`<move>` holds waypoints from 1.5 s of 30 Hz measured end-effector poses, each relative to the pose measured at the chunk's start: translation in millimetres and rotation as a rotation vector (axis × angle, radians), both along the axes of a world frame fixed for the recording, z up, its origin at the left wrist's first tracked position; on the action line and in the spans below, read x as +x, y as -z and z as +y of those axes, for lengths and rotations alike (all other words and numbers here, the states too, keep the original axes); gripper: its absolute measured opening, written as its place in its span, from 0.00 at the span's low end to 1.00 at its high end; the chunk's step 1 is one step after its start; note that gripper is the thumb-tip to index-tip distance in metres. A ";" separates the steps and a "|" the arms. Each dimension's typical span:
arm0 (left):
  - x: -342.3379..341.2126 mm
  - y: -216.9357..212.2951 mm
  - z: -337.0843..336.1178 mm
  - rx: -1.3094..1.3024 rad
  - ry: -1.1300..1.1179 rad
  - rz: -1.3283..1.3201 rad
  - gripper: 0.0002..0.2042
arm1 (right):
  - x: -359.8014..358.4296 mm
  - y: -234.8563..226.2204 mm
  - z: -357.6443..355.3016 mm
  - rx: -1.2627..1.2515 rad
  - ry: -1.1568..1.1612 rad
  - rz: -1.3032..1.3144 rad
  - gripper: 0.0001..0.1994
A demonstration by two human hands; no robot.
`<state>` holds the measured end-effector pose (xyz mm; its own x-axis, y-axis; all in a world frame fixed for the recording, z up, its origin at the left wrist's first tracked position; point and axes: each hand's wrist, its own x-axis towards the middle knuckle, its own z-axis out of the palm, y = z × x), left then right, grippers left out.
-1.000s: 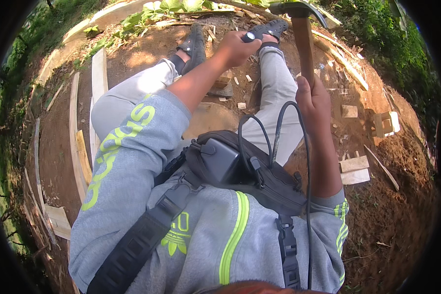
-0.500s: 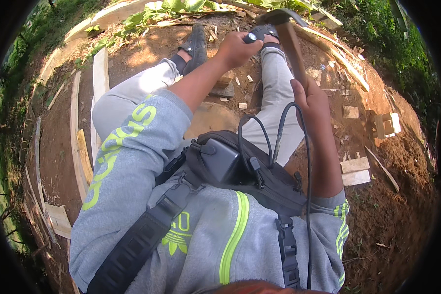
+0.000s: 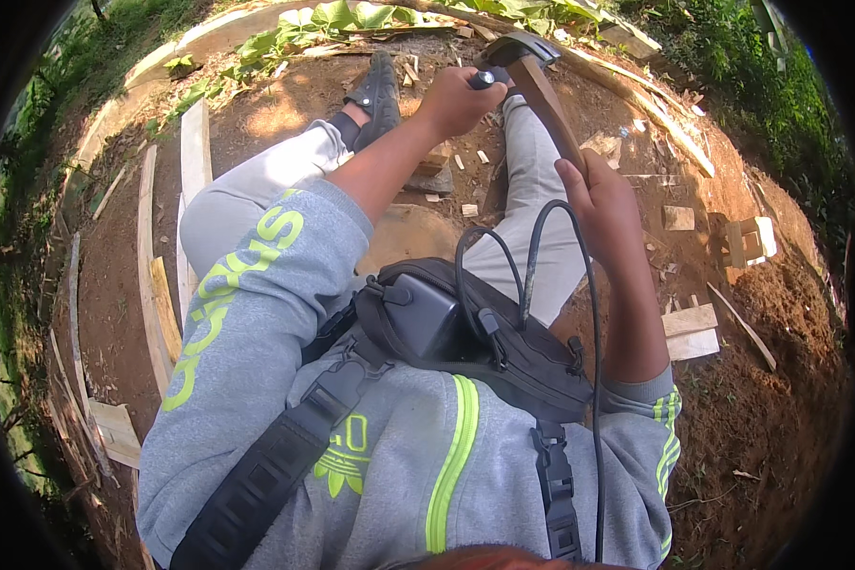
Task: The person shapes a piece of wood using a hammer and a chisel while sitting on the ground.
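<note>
My left hand is closed round a chisel-like tool; only the rounded end of its dark handle shows past my thumb, and the rest is hidden. In my right hand is a hammer, gripped by its brown wooden handle. The dark metal hammer head is just above and to the right of the tool handle's end; whether they touch I cannot tell. Between my legs, below my left fist, lies a small wooden block among pale wood chips.
My outstretched legs flank the work area. Long boards lie on the brown soil at the left. Offcuts and a pale wooden block lie at the right. Green leaves edge the far side. A black cable loops from my waist bag.
The hammer head has shifted left and slightly nearer, closer to the dark handle end. My left hand keeps its hold and has barely moved.
</note>
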<state>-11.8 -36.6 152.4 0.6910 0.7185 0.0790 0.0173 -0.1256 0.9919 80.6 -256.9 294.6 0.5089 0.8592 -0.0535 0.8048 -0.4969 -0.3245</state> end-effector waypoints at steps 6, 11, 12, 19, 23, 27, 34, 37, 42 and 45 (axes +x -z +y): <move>1.4 2.0 -0.9 0.045 0.024 0.031 0.18 | -3.1 -3.4 -0.6 0.111 0.047 0.113 0.18; 5.7 6.6 4.8 -0.015 0.009 -0.097 0.17 | -3.5 2.8 1.0 0.126 0.051 0.123 0.19; 4.1 9.1 2.0 0.027 -0.004 -0.087 0.17 | -3.8 4.1 1.1 0.089 0.020 0.055 0.19; -3.1 -1.3 -3.1 0.019 -0.017 -0.029 0.17 | 1.3 5.3 -0.4 0.071 0.046 0.119 0.18; -1.6 0.2 -4.1 -0.018 0.013 -0.102 0.18 | 0.4 -0.2 -3.7 0.255 0.154 0.321 0.19; -0.6 0.3 -0.9 -0.004 -0.006 -0.032 0.18 | -2.4 -4.8 -0.3 0.108 0.062 0.132 0.17; -1.2 6.9 1.1 -0.014 -0.025 -0.013 0.18 | -2.0 -3.9 -5.0 0.018 0.028 0.070 0.17; 2.1 -0.4 2.4 -0.041 -0.011 -0.077 0.18 | 0.9 1.6 -5.8 0.296 0.169 0.367 0.19; -1.2 3.2 0.5 -0.005 -0.048 -0.073 0.18 | 0.2 0.1 -5.6 0.142 0.099 0.172 0.18; -2.9 5.8 -5.3 -0.004 -0.014 -0.004 0.17 | -9.1 4.6 -6.3 0.234 0.080 0.209 0.18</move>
<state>-14.7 -41.9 146.7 0.6808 0.7282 0.0791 0.0149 -0.1218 0.9924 71.5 -263.1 290.0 0.5738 0.8184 0.0309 0.6706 -0.4479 -0.5913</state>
